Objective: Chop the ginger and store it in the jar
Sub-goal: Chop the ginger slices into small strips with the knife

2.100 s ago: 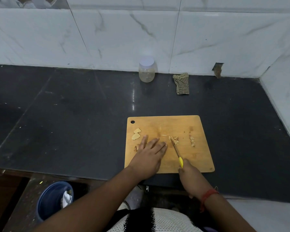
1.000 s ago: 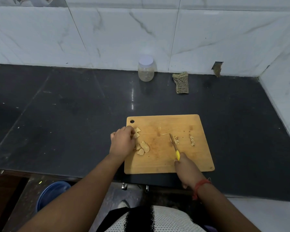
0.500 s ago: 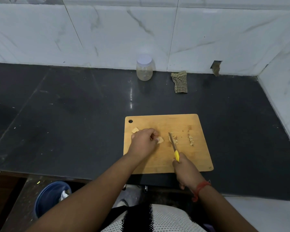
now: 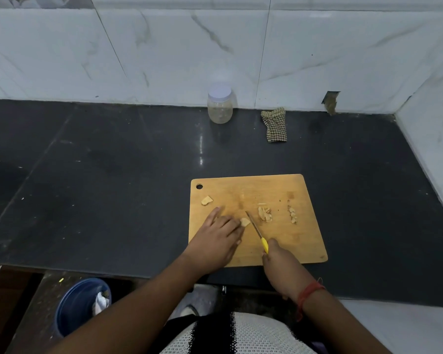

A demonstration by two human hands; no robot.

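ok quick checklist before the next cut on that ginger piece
1. Ginger piece held by the left hand on the cutting board: ok.
2. Knife gripped in the right hand, blade just right of the piece: ok.
3. Left fingertips clear of the blade: cannot tell, they are very near it.
4. Board lying fully on the counter: ok.
5. Jar ready to receive ginger: not ok, its lid is on and it stands by the far wall.
6. Other slice waiting at the board's left: ok.
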